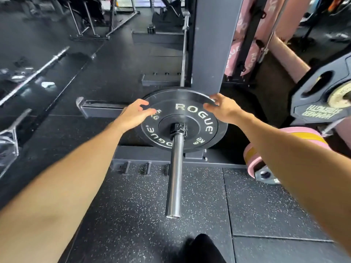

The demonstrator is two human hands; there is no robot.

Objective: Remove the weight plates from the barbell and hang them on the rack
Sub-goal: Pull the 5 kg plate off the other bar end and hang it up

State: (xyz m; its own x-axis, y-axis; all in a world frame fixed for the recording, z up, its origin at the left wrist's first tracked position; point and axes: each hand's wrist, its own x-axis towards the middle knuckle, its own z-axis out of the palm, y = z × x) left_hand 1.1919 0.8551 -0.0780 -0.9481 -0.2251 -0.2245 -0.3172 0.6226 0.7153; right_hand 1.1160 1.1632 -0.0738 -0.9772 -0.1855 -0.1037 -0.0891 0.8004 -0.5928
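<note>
We see a speckled floor point(190, 196) under a grey rack post point(210, 44), with a second bar point(36, 73) lying well off to the left. On the right hang a dark plate point(319, 95) and, lower down, pink plates point(303, 133). The black Rogue plate point(190, 111) sits on the barbell sleeve point(175, 175), held by a collar point(178, 129). Our left hand point(134, 114) hovers at the plate's upper left edge, fingers loosely spread, gripping nothing. Our right hand point(222, 109) is at the upper right rim, fingers curved over it; we cannot tell if it grips.
</note>
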